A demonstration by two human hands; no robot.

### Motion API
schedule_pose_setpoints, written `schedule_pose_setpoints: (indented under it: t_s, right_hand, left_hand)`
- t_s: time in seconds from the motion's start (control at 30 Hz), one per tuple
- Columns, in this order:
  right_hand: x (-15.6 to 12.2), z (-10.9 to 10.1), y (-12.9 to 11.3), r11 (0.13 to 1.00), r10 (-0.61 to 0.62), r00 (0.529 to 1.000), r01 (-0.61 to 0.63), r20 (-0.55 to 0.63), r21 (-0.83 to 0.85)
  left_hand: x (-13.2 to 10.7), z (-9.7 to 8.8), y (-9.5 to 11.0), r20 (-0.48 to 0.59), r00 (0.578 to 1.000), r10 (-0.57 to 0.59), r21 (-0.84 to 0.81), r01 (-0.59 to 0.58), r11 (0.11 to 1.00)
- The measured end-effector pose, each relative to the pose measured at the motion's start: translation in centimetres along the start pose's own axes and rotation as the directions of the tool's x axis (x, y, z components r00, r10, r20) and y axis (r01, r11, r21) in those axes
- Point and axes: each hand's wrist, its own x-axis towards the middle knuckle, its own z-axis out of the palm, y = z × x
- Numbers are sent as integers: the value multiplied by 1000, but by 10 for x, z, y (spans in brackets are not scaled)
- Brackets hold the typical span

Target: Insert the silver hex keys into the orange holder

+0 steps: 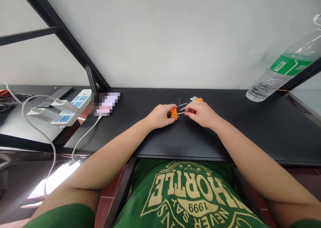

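My left hand (160, 116) is closed around a small orange holder (174, 113) on the black table (225, 134). My right hand (202, 113) pinches a thin metal hex key (181, 113) whose end meets the orange holder. Just behind my hands lies a loose bent hex key (182, 104). A second orange holder with several metal keys (196, 99) lies beside it, partly hidden by my right hand.
A clear water bottle with a green label (286, 67) stands at the right rear. A white power strip (72, 109) with plugs and grey cables sits at the left beside a blurred object (107, 104). A black diagonal frame bar (67, 37) rises at the left.
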Motion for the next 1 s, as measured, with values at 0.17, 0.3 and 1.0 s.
schedule_pose_setpoints:
  t_s: [0.17,0.3,1.0]
  right_hand:
    - [0,-1,6,999,-38,999,37,-33,-33]
    - [0,2,8,993,-78,996,74,-48,-95]
    - [2,30,1,976,-112,993,119,-45,184]
  left_hand:
    - [-1,0,-2,-20,1000,-18,-13,17,1000]
    - [0,2,-4,-31,999,-15,14,15,1000]
    - [-4,3,11,15,992,128,156,-129,979]
